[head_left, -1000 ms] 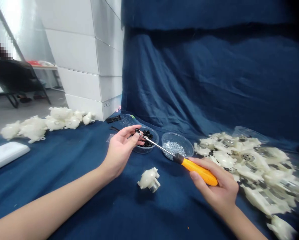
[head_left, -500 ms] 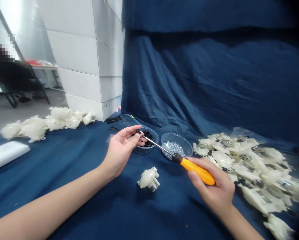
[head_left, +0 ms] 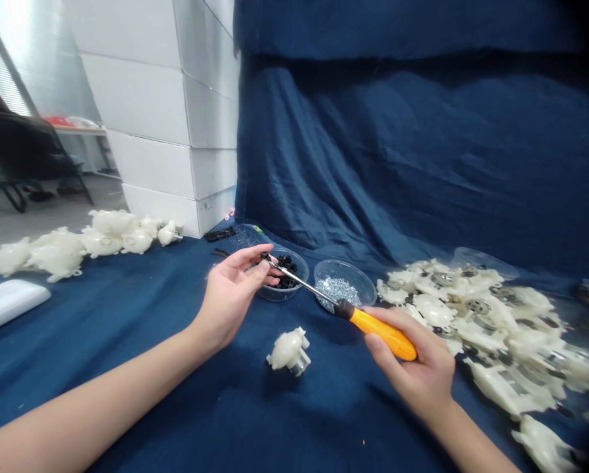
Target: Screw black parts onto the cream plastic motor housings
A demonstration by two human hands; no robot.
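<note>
My right hand (head_left: 417,368) is wrapped round the yellow handle of a screwdriver (head_left: 383,334), whose shaft points up and left. At the tip, my left hand (head_left: 238,286) pinches a small black plastic part (head_left: 265,257) between thumb and forefinger; the screwdriver tip meets it there. Any screw at that spot is too small to make out. Behind my left fingers stands a clear bowl of black plastic parts (head_left: 288,270), partly hidden. Beside it is a clear bowl of silver screws (head_left: 337,289). A cream plastic housing with a metal cylinder (head_left: 289,351) lies on the cloth below my hands.
On the right lies a heap of cream housing parts (head_left: 491,322), with a clear lid (head_left: 484,263) behind. More cream housings (head_left: 111,233) and a white case (head_left: 11,305) are at left. White boxes (head_left: 151,157) are stacked behind. A person sits in a chair (head_left: 21,148) beyond.
The whole view has shifted slightly, so things appear a little further left. Both hands keep their hold, with the screwdriver tip still at the black part.
</note>
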